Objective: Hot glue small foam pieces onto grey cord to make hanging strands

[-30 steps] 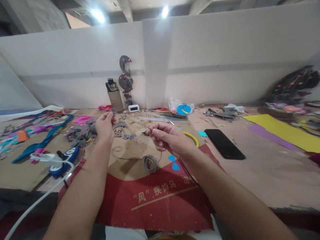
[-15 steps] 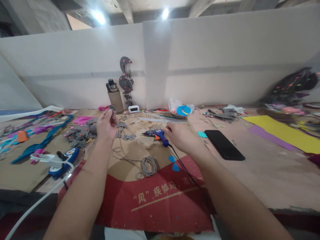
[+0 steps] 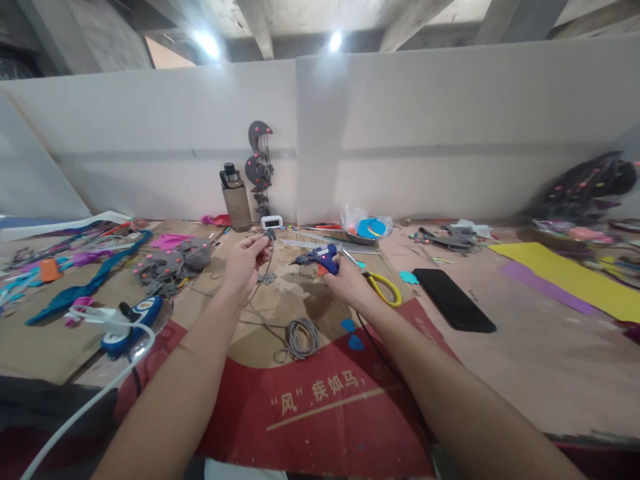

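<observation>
My left hand (image 3: 250,261) pinches a small dark grey piece (image 3: 270,235), with a grey cord (image 3: 263,283) trailing down from it. That cord seems to lead towards a coil of grey cord (image 3: 302,337) on the cardboard. Wrapped round the handle of a blue hot glue gun (image 3: 320,258) is my right hand (image 3: 347,275); the nozzle points left, towards the left hand and a little below it. Yellow-handled scissors (image 3: 383,287) lie just right of the right hand. Two blue paper pieces (image 3: 355,342) rest on the cardboard (image 3: 320,427) near the coil.
A black phone (image 3: 453,299) lies to the right, beside yellow sheets (image 3: 565,273). Grey felt pieces with pink dots (image 3: 173,263) and a blue-and-white power strip (image 3: 133,327) are on the left. A bottle (image 3: 236,200) stands at the back near a bowl (image 3: 367,230).
My left hand has moved right and down with the grey piece, closer to the nozzle. The glue gun is raised off the cardboard in my right hand, and the scissors have come into sight.
</observation>
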A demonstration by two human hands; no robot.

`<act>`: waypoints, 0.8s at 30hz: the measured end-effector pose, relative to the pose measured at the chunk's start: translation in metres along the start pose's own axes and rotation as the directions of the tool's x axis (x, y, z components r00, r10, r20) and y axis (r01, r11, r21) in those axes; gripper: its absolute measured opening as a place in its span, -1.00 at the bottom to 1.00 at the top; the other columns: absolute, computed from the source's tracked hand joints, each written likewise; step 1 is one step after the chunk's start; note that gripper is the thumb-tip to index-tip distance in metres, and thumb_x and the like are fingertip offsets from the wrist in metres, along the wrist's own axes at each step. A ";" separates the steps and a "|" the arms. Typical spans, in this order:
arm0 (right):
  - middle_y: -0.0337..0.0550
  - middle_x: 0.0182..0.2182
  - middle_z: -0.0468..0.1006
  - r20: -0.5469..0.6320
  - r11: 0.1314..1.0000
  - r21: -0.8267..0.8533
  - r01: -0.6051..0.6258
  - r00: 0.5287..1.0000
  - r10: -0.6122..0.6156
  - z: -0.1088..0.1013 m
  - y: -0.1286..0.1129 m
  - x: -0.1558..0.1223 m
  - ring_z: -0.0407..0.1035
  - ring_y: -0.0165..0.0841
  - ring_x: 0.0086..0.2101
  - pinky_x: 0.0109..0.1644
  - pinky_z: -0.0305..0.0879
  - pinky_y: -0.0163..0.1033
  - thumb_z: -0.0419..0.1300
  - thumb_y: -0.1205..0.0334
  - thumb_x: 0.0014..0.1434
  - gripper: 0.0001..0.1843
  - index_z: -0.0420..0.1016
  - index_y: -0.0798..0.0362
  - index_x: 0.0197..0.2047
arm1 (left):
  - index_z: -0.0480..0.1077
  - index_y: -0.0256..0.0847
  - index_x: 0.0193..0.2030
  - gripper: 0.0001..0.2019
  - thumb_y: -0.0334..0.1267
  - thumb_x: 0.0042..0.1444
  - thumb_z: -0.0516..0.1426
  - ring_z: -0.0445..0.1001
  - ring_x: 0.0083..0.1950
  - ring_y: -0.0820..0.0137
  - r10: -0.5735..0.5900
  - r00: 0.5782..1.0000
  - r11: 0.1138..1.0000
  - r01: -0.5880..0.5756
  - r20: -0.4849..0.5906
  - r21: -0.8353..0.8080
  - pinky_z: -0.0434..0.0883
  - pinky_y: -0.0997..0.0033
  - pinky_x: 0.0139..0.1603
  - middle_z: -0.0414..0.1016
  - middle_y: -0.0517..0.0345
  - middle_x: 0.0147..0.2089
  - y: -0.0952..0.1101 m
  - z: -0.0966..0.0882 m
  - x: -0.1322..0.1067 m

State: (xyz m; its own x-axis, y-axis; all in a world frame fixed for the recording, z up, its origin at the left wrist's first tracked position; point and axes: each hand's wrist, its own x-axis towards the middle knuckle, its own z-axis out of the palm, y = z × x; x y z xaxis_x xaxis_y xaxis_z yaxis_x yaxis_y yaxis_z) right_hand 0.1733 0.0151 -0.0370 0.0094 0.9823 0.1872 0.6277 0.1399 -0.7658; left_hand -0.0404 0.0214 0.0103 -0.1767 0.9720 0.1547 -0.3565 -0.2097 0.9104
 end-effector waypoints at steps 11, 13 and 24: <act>-0.17 -0.18 0.44 -0.014 0.693 0.685 0.225 0.955 -0.296 -0.006 -0.043 -0.031 0.30 -0.49 -0.45 -0.44 0.33 -0.33 0.08 0.29 0.06 -0.71 0.23 0.00 -0.10 | 0.46 -0.33 -0.45 -0.73 -0.18 -0.22 0.34 0.15 -0.63 0.69 0.015 1.000 0.994 -0.012 -0.022 0.111 0.00 0.67 -0.70 0.42 0.18 -0.48 -0.005 -0.003 -0.001; -0.18 -0.20 0.43 -0.003 0.703 0.671 0.235 0.949 -0.315 -0.006 -0.043 -0.034 0.28 -0.50 -0.46 -0.44 0.34 -0.34 0.09 0.27 0.09 -0.72 0.24 0.01 -0.09 | 0.45 -0.33 -0.46 -0.73 -0.17 -0.23 0.34 0.14 -0.64 0.70 0.019 0.999 0.993 -0.016 -0.027 0.113 -0.01 0.67 -0.70 0.41 0.19 -0.49 -0.005 -0.002 0.000; -0.16 -0.23 0.44 0.004 0.810 0.491 0.319 0.929 -0.369 -0.003 -0.039 -0.036 0.26 -0.47 -0.45 -0.37 0.30 -0.29 0.05 0.24 0.17 -0.75 0.27 0.04 -0.05 | 0.44 -0.30 -0.45 -0.74 -0.13 -0.17 0.30 0.08 -0.70 0.69 0.033 0.999 0.989 -0.031 -0.014 0.142 -0.10 0.60 -0.72 0.42 0.20 -0.55 -0.004 0.003 -0.005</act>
State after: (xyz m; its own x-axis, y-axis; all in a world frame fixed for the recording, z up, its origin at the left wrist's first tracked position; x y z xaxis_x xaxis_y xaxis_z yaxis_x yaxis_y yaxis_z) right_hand 0.1507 -0.0257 -0.0124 -0.2261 0.8618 0.4540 0.1292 0.4885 -0.8630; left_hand -0.0353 0.0182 0.0068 -0.2011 0.9630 0.1796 -0.2170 -0.2226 0.9504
